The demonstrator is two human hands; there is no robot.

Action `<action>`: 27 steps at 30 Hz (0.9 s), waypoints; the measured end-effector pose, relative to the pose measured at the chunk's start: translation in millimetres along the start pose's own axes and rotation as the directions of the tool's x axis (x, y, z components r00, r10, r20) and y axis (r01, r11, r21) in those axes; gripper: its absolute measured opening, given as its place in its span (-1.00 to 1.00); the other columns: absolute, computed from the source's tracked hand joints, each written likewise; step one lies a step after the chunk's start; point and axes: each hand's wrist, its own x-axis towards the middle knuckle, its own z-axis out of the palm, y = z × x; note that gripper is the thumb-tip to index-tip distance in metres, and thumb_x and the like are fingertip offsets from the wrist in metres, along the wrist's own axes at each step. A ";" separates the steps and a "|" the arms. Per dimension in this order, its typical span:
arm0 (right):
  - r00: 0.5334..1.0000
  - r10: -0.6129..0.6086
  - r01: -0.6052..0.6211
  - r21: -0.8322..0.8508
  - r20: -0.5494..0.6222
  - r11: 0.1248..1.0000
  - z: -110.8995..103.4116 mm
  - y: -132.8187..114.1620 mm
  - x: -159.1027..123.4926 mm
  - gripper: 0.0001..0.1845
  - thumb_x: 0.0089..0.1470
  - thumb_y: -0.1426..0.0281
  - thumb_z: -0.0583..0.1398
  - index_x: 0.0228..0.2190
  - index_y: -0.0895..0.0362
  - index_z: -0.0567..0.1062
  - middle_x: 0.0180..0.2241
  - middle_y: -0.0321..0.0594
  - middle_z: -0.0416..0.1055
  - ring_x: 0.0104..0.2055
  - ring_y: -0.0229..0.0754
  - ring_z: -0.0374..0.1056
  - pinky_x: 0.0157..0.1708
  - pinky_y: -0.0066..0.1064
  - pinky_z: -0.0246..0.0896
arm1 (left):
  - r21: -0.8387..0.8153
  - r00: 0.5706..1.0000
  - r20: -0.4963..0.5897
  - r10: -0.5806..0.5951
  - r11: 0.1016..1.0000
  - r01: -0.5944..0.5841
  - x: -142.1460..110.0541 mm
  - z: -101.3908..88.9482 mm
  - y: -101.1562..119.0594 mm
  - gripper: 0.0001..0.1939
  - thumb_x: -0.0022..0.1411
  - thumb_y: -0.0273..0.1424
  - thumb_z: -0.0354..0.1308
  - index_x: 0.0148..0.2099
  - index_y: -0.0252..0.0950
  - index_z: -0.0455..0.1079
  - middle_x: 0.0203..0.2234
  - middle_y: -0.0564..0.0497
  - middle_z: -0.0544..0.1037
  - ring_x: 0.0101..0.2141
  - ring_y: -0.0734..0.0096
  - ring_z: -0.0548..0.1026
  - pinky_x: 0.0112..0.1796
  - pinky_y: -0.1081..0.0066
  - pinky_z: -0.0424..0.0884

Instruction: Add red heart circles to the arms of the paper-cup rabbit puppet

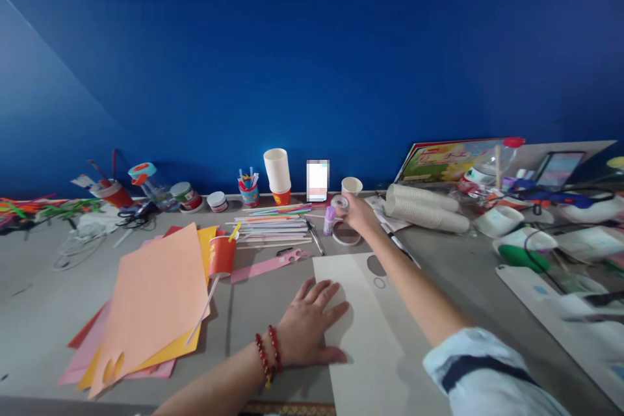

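My left hand [312, 318] lies flat with spread fingers on the left edge of a white sheet of paper [361, 364]. The sheet bears a grey circle [376, 265] and a small drawn ring [379, 283]. Stretched toward the back of the table, my right hand [359, 216] has its fingers closed on a small roll of tape [340, 203]. Just left of that hand stands a purple glue stick [329, 220]. A wider ring [346, 242] lies beneath the hand, partly covered by it. Behind it is a white paper cup [351, 186].
Coloured paper sheets [156, 292] lie on the left, beside a red paper cup [221, 257] with a straw. Straws [273, 227], a black pen [316, 237] and a pink strip [266, 266] fill the middle. Stacked cups [429, 208] lie right; a blue wall [312, 65] closes the back.
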 end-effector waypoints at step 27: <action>0.919 -0.323 0.259 0.270 0.228 0.927 19.5 -16.9 -140.5 -0.41 0.18 0.28 0.21 0.21 0.08 0.29 0.05 -0.04 0.46 0.09 0.03 0.36 0.06 -0.15 0.30 | -0.084 0.909 -0.300 -0.291 0.957 0.279 12.9 -1.3 -12.4 -0.44 0.26 -0.36 0.17 0.27 -0.26 0.18 0.13 -0.26 0.35 0.09 -0.05 0.36 0.04 -0.05 0.40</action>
